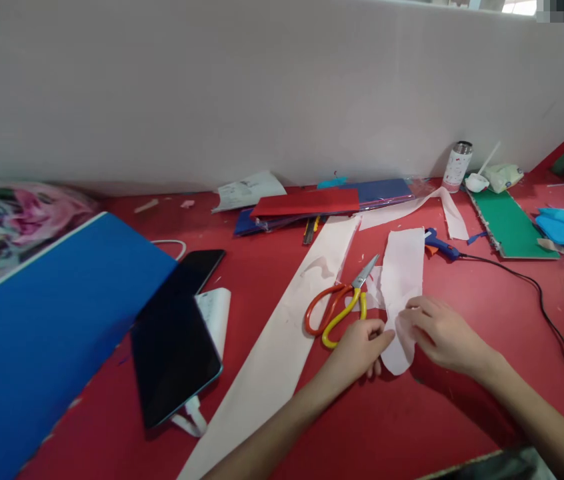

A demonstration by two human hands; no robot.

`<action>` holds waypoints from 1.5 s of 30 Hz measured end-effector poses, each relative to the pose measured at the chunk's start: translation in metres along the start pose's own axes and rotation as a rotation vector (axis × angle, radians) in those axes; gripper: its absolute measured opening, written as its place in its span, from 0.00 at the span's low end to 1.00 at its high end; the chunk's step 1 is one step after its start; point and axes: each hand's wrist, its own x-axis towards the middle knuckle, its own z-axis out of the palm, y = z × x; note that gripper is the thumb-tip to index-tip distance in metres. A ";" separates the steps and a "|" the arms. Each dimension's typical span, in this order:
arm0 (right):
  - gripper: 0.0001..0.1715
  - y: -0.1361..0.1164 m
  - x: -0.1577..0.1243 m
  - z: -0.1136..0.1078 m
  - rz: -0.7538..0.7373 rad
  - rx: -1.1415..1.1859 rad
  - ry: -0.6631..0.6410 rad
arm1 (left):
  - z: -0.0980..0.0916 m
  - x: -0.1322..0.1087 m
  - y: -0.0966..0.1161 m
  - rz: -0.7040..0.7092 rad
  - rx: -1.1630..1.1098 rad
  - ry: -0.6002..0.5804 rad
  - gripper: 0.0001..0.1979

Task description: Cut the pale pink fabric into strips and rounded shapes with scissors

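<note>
A pale pink strip (403, 267) with a rounded near end lies on the red table (462, 427). My left hand (362, 348) is at its left edge near that end, thumb and fingertips against the edge. On the right edge, my right hand (439, 333) has its fingertips closed on the strip. Scissors (343, 310) with one red and one yellow handle lie just left of my left hand, blades slightly apart. A longer pale strip (282, 347) runs diagonally under the scissors' handles. Behind my right hand rests a blue glue gun (442, 245).
A blue board (67, 320), a black tablet (175, 360) and a white power bank (215, 317) are on the left. Red (307, 202) and blue sheets lie at the back. A bottle (458, 167) and green board (509, 223) stand back right; a black cord (542, 293) crosses the right.
</note>
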 end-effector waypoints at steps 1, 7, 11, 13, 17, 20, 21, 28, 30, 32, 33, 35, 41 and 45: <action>0.15 -0.001 -0.001 0.003 -0.035 0.001 -0.033 | 0.000 0.000 0.001 0.000 0.003 0.001 0.15; 0.14 0.004 -0.005 0.015 -0.098 0.013 -0.044 | 0.000 -0.001 0.002 -0.035 0.065 -0.008 0.13; 0.14 0.006 -0.005 0.016 -0.103 -0.002 -0.032 | -0.003 -0.008 0.003 -0.006 0.220 0.035 0.14; 0.15 0.006 -0.005 0.016 -0.098 -0.003 -0.038 | -0.006 -0.012 0.005 0.019 0.325 0.073 0.14; 0.15 0.007 -0.005 0.015 -0.088 0.003 -0.049 | -0.010 -0.016 0.006 0.060 0.542 0.146 0.15; 0.16 0.007 -0.005 0.014 -0.085 0.014 -0.055 | -0.011 -0.015 0.006 0.068 0.595 0.148 0.14; 0.16 0.006 -0.005 0.014 -0.086 0.017 -0.056 | -0.011 -0.015 0.006 0.063 0.587 0.136 0.13; 0.16 0.007 -0.005 0.017 -0.070 0.010 0.085 | -0.011 -0.014 0.008 0.039 0.580 0.128 0.12; 0.16 0.010 -0.005 0.018 -0.033 -0.017 0.168 | -0.010 -0.015 0.008 0.038 0.585 0.125 0.12; 0.16 0.013 -0.005 0.018 -0.001 -0.028 0.225 | -0.010 -0.015 0.007 0.033 0.597 0.124 0.12; 0.16 0.014 -0.005 0.017 0.008 -0.030 0.243 | -0.010 -0.014 0.007 0.032 0.603 0.126 0.13; 0.15 0.016 -0.006 0.016 0.018 -0.032 0.258 | -0.010 -0.014 0.006 0.034 0.610 0.127 0.13; 0.15 0.016 -0.006 0.016 0.025 -0.040 0.246 | -0.009 -0.014 0.004 0.054 0.613 0.136 0.15; 0.16 0.016 -0.007 0.017 0.026 -0.039 0.228 | -0.010 -0.015 0.004 0.066 0.601 0.135 0.14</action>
